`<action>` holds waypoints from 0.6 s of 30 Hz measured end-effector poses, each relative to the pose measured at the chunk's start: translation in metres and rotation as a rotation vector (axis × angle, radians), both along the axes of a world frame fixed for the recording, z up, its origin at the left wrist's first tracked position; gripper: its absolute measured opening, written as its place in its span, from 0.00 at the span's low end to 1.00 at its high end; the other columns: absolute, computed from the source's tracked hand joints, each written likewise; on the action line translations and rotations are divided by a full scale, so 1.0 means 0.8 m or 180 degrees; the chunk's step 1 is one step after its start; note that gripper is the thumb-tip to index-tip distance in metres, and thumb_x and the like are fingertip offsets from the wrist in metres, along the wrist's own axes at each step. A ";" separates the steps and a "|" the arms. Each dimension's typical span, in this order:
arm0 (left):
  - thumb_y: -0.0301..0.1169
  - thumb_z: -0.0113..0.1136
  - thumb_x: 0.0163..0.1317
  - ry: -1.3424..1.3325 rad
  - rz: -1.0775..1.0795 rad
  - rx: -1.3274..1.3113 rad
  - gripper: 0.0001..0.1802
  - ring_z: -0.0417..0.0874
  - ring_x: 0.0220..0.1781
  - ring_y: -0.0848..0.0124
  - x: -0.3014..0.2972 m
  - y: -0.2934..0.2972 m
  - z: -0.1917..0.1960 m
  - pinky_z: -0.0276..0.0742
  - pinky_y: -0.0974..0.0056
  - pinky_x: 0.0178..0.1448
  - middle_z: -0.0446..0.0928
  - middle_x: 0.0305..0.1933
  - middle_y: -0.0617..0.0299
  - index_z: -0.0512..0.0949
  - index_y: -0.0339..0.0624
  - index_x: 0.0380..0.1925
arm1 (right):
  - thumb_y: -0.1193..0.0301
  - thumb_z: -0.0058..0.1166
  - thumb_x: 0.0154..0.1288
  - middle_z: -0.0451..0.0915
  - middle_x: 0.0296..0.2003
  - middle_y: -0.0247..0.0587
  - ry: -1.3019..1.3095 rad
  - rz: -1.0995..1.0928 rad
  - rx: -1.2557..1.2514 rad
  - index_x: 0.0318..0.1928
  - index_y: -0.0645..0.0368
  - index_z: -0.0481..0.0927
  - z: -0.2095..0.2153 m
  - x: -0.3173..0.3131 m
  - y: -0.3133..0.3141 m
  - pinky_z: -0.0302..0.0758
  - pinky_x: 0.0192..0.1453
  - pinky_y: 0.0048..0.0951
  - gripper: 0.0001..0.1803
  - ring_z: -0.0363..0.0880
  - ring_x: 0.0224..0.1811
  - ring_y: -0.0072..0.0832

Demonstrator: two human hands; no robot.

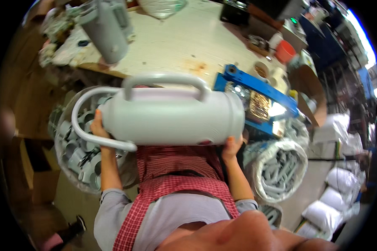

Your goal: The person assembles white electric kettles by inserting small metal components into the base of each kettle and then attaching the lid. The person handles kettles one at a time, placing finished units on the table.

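Observation:
A large pale grey thermos jug lies on its side in front of me, above my lap. Its fixed side handle points toward the table, and a curved carrying handle loops round its left end. My left hand grips that narrower left end, just inside the loop. At the broad right end, my right hand holds the jug from the near side, thumb up against its wall. The undersides of both hands are hidden behind the jug.
Beyond the jug stands a pale worktable with more grey jugs at its left. A blue metal fixture sits at its right edge. Lined bins hold grey cup-like parts on my left and curved grey handles on my right. White sacks lie far right.

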State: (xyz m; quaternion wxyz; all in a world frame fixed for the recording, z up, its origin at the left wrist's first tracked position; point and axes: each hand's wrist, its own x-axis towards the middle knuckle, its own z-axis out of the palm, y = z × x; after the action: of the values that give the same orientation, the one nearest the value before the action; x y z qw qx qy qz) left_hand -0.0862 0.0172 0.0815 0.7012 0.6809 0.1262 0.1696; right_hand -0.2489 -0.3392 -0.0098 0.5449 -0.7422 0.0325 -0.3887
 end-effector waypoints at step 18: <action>0.49 0.48 0.72 -0.3297 -0.0673 0.1558 0.22 0.80 0.46 0.66 0.265 -0.010 0.225 0.74 0.62 0.53 0.79 0.45 0.57 0.77 0.41 0.47 | 0.69 0.62 0.63 0.80 0.26 0.40 0.0247 0.0306 -0.0023 0.40 0.64 0.78 0.193 0.279 0.079 0.74 0.37 0.29 0.12 0.76 0.29 0.25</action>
State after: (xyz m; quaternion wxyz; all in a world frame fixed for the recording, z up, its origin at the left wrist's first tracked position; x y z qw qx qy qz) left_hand 0.1257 0.0093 0.2612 0.5068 0.6604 -0.3447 0.4339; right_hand -0.0256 -0.2761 0.1448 0.5585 -0.7595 0.0164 -0.3331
